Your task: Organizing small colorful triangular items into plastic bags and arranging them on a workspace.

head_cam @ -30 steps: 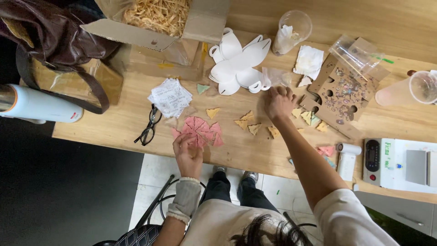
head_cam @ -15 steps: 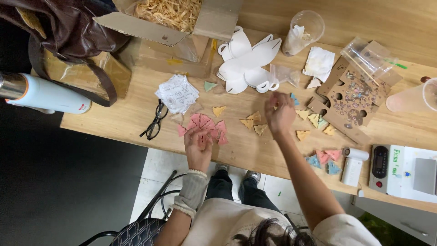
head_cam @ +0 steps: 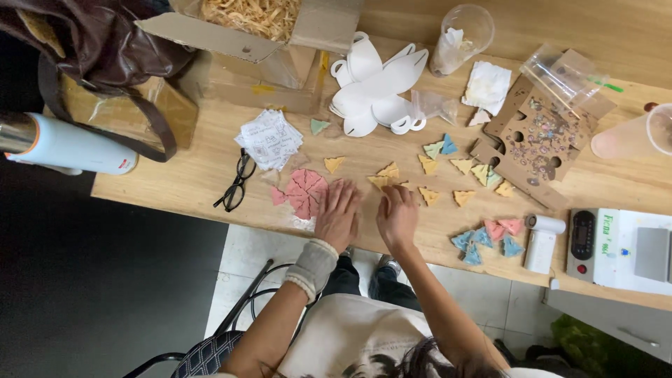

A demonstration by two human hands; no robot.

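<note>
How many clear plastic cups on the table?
3: one cup at top centre holding crumpled paper, one lying on the brown card, one pinkish cup at the right edge, partly cropped.

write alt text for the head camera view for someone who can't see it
Seen from above, a person's left hand rests flat beside a round cluster of pink triangles on a wooden table, while the right hand touches yellow triangles. Glasses, white cup cutouts and a straw-filled cardboard box lie beyond.
</note>
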